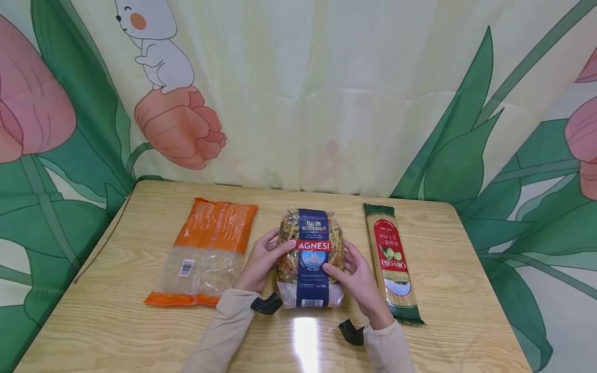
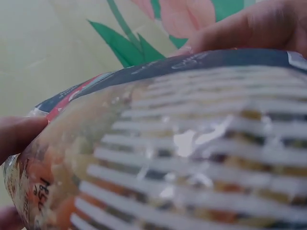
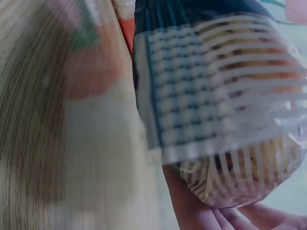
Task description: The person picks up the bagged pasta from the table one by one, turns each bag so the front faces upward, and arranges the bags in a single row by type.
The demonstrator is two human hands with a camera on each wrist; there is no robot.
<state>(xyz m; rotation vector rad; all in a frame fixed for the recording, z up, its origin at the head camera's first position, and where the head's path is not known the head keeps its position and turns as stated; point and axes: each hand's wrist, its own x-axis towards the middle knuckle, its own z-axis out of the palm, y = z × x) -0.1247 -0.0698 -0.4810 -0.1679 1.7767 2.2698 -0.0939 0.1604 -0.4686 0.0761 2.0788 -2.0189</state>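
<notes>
A clear bag of mixed-colour pasta [image 1: 313,282] with a dark blue band and a red AGNESI label is held by both hands near the middle of the table. The left hand [image 1: 262,261] grips its left side, thumb across the front. From the other side the right hand [image 1: 361,285] holds it, its thumb lying on the blue band. Close up in the left wrist view, the white-striped end of the pasta bag [image 2: 192,158] fills much of the picture. In the right wrist view, fingers [image 3: 196,208] show below the bag's striped bottom.
On the left of the wooden table [image 1: 116,321] lies an orange-and-clear bag [image 1: 212,233] with a barcode. A long pack of spaghetti [image 1: 380,238] with green ends and a red label lies close to the right hand. Behind the table hangs a flower-printed curtain [image 1: 298,103].
</notes>
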